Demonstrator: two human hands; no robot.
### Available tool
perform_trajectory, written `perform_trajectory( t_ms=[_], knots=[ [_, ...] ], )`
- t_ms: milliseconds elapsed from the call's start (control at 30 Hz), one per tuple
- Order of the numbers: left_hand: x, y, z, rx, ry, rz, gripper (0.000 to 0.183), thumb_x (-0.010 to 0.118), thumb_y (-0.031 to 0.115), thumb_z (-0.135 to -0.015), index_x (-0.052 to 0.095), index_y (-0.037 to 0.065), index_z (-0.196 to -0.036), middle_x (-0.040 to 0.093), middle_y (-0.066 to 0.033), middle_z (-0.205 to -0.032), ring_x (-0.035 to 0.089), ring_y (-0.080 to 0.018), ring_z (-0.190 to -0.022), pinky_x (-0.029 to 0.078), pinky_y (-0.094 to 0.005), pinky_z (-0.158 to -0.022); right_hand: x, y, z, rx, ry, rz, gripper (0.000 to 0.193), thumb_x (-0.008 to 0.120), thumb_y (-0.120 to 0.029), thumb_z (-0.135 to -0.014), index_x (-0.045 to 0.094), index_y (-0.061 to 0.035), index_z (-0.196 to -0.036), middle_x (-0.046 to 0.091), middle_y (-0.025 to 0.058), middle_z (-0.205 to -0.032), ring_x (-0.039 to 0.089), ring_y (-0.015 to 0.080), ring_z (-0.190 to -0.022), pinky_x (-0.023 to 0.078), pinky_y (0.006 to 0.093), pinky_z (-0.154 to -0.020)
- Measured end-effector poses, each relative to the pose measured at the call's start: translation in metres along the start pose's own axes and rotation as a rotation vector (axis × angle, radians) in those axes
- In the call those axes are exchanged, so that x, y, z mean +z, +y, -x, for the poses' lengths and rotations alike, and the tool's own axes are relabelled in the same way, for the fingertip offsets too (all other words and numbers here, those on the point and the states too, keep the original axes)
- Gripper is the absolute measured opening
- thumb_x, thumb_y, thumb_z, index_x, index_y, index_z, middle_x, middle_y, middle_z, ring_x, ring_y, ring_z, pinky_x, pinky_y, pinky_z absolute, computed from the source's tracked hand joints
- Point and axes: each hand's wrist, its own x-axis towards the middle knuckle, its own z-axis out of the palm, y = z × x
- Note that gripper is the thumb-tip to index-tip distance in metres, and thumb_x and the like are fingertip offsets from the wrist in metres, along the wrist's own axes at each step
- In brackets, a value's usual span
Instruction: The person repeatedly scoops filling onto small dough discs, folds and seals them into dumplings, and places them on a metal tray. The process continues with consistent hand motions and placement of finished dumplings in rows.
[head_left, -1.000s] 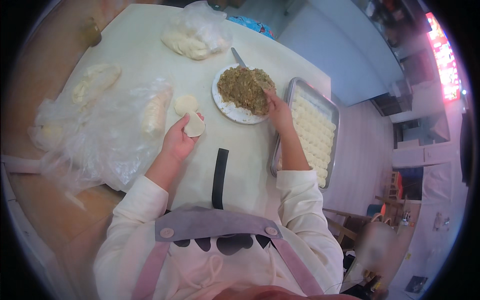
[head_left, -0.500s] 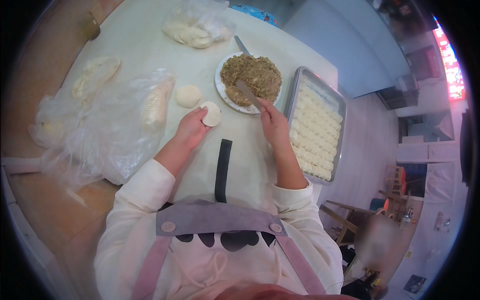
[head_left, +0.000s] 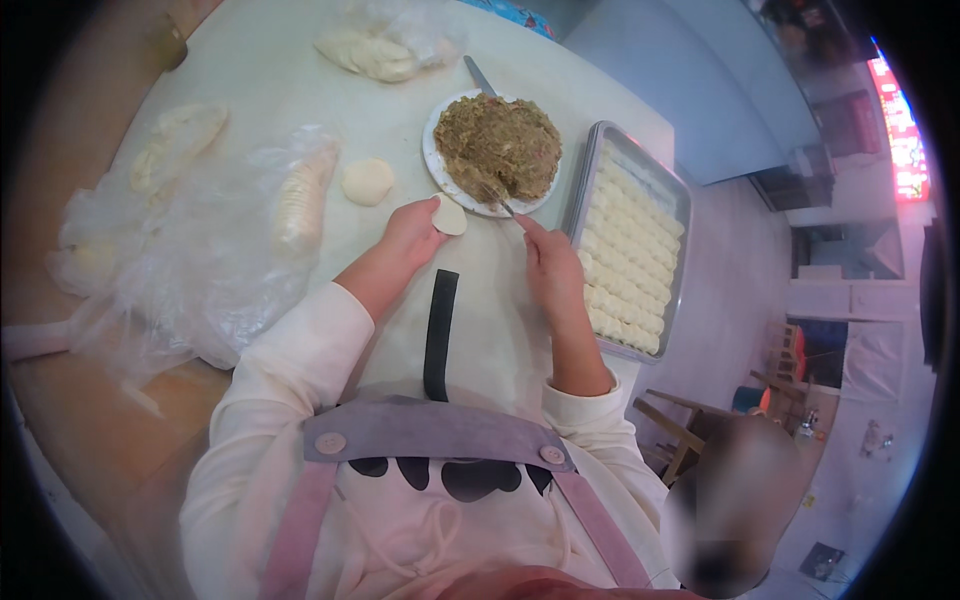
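Pinched in my left hand (head_left: 410,238) is a round dough wrapper (head_left: 451,215), close to the near edge of a white plate (head_left: 430,158). On that plate sits a mound of brownish-green minced filling (head_left: 498,140). My right hand (head_left: 556,265) grips a flat-bladed spreader (head_left: 508,209), its blade in the filling at the plate's near side. The handle is mostly hidden by my fingers. A single dough wrapper (head_left: 367,182) lies flat on the table, left of my left hand.
Right of the plate, a metal tray (head_left: 683,215) holds rows of dumplings (head_left: 630,255). Clear plastic bags (head_left: 190,265) with dough wrappers cover the left side; another bag (head_left: 385,45) stands behind. A second utensil (head_left: 479,76) juts from the plate's far edge. A person (head_left: 740,500) is at lower right.
My right hand has drawn the spreader toward me, down to the filling's near edge. My left hand has moved right with the wrapper, nearer the plate. The person at lower right appears larger.
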Motion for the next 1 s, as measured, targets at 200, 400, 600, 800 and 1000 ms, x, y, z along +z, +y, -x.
perform_trajectory(
  t_ms=[200, 400, 600, 800, 1000],
  knots=[
    [0.009, -0.006, -0.011, 0.004, -0.008, 0.063, 0.037, 0.031, 0.01, -0.1, 0.036, -0.01, -0.131, 0.044, -0.0218, -0.134, 0.046, -0.0347, -0.124, 0.038, -0.0502, -0.106, 0.022, -0.001, 0.007, -0.052, 0.002, -0.021, 0.028, 0.054, -0.018, -0.093, 0.063, -0.0258, -0.118, 0.056, 0.0131, -0.08, 0.059, 0.0334, -0.071, 0.048, 0.0438, -0.065],
    [0.02, -0.007, -0.002, 0.029, 0.083, 0.206, 0.036, 0.031, 0.012, -0.101, 0.037, -0.01, -0.129, 0.044, -0.0221, -0.133, 0.047, -0.0347, -0.122, 0.038, -0.0511, -0.105, 0.026, -0.026, 0.025, 0.016, -0.134, -0.008, 0.03, 0.05, -0.017, -0.094, 0.061, -0.0198, -0.122, 0.059, 0.0171, -0.084, 0.059, 0.0355, -0.082, 0.048, 0.0423, -0.074],
    [-0.008, -0.001, 0.001, 0.142, 0.106, 0.263, 0.035, 0.043, 0.015, -0.099, 0.041, -0.007, -0.125, 0.051, -0.0198, -0.126, 0.053, -0.0329, -0.115, 0.045, -0.05, -0.098, 0.007, -0.021, 0.037, -0.127, -0.041, -0.11, 0.031, 0.049, -0.012, -0.095, 0.06, -0.016, -0.123, 0.057, 0.0121, -0.076, 0.059, 0.0279, -0.072, 0.048, 0.0369, -0.069],
    [0.001, 0.003, 0.017, 0.055, -0.073, 0.198, 0.038, 0.042, 0.023, -0.101, 0.042, -0.006, -0.126, 0.052, -0.0184, -0.126, 0.054, -0.0311, -0.115, 0.044, -0.0475, -0.1, -0.007, -0.026, 0.014, 0.36, -0.249, -0.828, 0.029, 0.049, -0.01, -0.097, 0.059, -0.0031, -0.123, 0.044, -0.0044, -0.068, 0.043, 0.0051, -0.064, 0.038, 0.0209, -0.06],
    [0.022, 0.015, 0.028, 0.136, -0.016, 0.158, 0.038, 0.033, 0.024, -0.103, 0.043, -0.006, -0.125, 0.055, -0.0202, -0.123, 0.055, -0.0314, -0.115, 0.041, -0.0452, -0.103, 0.009, -0.006, 0.012, 0.143, -0.101, -0.696, 0.028, 0.052, -0.015, -0.096, 0.062, -0.0079, -0.121, 0.054, -0.0015, -0.072, 0.047, 0.005, -0.065, 0.04, 0.0204, -0.061]
  ],
)
